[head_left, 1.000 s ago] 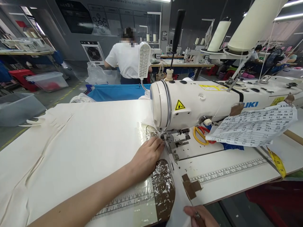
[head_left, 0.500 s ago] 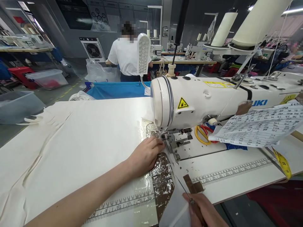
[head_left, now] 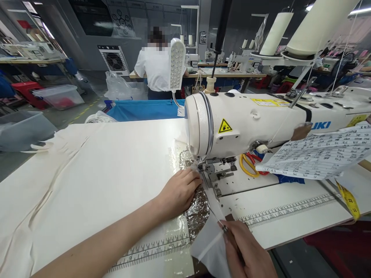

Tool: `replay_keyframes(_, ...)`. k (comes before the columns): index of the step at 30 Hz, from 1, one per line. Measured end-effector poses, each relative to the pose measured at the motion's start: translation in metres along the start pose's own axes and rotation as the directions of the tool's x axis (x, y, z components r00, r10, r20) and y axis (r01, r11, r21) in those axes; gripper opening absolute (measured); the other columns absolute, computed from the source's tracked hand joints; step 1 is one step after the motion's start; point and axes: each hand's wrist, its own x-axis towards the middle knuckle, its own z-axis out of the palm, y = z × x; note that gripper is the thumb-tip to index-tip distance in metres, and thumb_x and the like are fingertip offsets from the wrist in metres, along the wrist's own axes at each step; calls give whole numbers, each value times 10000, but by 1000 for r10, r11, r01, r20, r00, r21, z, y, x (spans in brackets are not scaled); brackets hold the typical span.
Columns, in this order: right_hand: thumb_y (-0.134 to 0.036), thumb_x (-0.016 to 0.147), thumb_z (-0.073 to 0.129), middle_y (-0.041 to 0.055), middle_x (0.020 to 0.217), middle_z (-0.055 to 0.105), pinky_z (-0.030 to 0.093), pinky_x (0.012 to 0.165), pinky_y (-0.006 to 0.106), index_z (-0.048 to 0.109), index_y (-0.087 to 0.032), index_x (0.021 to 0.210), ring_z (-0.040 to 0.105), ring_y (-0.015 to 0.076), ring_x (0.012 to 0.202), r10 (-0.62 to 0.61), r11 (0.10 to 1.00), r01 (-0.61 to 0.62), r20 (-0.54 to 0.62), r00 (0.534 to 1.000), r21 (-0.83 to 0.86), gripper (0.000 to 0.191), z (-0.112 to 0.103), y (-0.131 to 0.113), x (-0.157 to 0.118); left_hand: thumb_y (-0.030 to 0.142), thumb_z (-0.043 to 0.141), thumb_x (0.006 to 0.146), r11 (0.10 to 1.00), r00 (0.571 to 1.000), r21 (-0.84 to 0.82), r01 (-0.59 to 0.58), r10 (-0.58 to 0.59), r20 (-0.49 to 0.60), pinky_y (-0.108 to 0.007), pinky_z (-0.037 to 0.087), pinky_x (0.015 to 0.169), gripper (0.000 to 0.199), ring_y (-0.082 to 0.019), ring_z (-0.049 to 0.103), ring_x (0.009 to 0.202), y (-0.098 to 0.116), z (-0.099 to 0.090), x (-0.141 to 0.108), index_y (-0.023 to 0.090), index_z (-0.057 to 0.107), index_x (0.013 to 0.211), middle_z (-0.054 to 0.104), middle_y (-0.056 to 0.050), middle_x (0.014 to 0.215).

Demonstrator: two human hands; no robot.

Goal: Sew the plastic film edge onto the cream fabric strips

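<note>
My left hand [head_left: 181, 191] lies beside the needle area of a white sewing machine [head_left: 232, 123], its fingers curled and pressed together on the edge of a thin white fabric [head_left: 210, 243]. The fabric runs from the presser foot [head_left: 200, 166] down towards me. My right hand [head_left: 247, 247] is closed around a thin, pointed metal tool [head_left: 216, 217], whose tip lies along the fabric; the tool's handle is mostly hidden in the palm. Fabric hangs beside the right fingers. Under both hands, shiny clear tape covers a brown strip [head_left: 198, 210] on the table.
Yellow and red-handled scissors [head_left: 248, 165] lie behind the needle area. A handwritten sheet [head_left: 319, 150] hangs at right, near a yellow tape measure [head_left: 349, 199]. White cloth [head_left: 43, 185] lies along the left table edge. A person in a white shirt [head_left: 156, 71] works beyond.
My right hand has moved up and slightly left with the metal tool, nearer the needle, and the fabric has shifted with it. The left hand stays nearly in place.
</note>
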Motion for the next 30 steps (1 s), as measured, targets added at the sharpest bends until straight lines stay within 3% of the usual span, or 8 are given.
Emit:
replay_keyframes(5,-146,959,388,57,979,655,552,625,214,516,-256,1186,674,166,786,-20,1000,21,83,996,-12,283,-2,-1,11,65,360,918,997,997,36,70,-69,-22,-434,550,799,338,-241,565,997,1,0,0,103,584,1168,619,-129,1082)
replay_keyframes(11,-140,979,356,59,1017,642,542,669,235,487,-240,1202,661,165,834,-27,1000,29,151,988,-13,277,-2,1,17,68,388,899,1000,999,-30,-1,0,-44,-405,546,795,310,-231,564,972,5,-1,-2,99,596,1125,619,-119,1078)
replay_keyframes(17,-129,972,356,57,1005,637,542,682,239,476,-236,1225,664,163,851,-65,997,71,134,989,-38,300,4,5,23,85,363,904,996,999,85,32,-33,11,-414,549,779,335,-256,570,992,4,0,1,84,599,1142,601,-146,1107)
replay_keyframes(23,-131,965,375,66,1007,648,540,708,255,486,-227,1240,664,179,887,-119,992,122,88,989,-31,312,9,3,29,114,394,879,995,998,77,55,-58,35,-438,547,782,350,-277,541,981,2,2,2,53,591,1162,580,-174,1118)
replay_keyframes(27,-145,953,401,57,980,666,529,725,255,483,-235,1264,665,177,881,-217,973,213,31,976,86,334,12,-13,31,127,423,864,997,996,32,75,-77,46,-432,549,814,345,-264,529,983,0,3,4,60,585,1161,573,-161,1114)
replay_keyframes(30,-159,957,410,53,1010,677,508,731,266,499,-246,1256,668,177,884,-263,957,268,-56,963,112,324,16,-37,35,137,449,875,993,991,67,96,-102,90,-386,553,803,245,-239,536,932,3,1,11,90,620,1043,587,-140,1052)
